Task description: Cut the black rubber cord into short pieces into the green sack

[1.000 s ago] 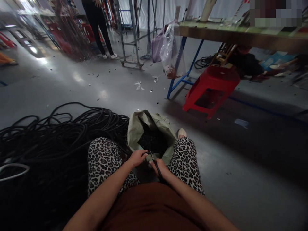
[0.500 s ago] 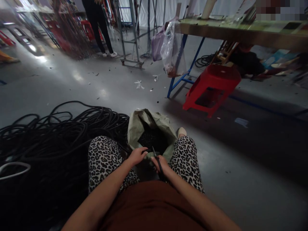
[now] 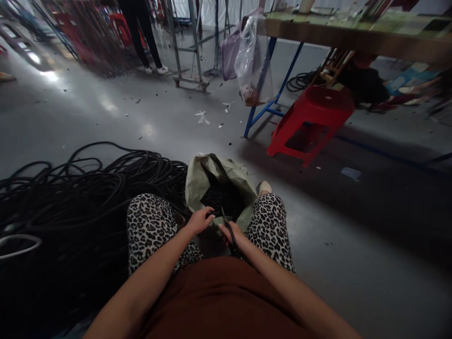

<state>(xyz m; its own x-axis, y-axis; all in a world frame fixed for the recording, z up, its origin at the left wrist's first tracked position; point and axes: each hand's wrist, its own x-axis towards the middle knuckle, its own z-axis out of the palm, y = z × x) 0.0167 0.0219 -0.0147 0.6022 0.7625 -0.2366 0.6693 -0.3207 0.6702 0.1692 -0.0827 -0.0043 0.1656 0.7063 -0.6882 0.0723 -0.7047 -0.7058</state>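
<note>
I sit on the floor with a pale green sack (image 3: 197,181) between my knees, its mouth open on a heap of small black pieces (image 3: 222,200). My left hand (image 3: 198,220) is closed in a pinch on a short black cable end right over the sack's mouth. My right hand (image 3: 233,234) is wrapped round the handles of a black cutting tool (image 3: 229,230), whose tip points at the left hand's fingers.
A big tangle of black cable (image 3: 70,188) lies on the floor at my left. A red plastic stool (image 3: 312,122) and a blue-legged table (image 3: 353,35) with hanging plastic bags (image 3: 249,61) stand ahead right. Another person's legs (image 3: 141,33) and a metal ladder (image 3: 187,47) are farther back.
The view has tipped slightly down, so everything sits higher in the frame. Both hands stay close together over the sack, the left one edged a little toward the tool.
</note>
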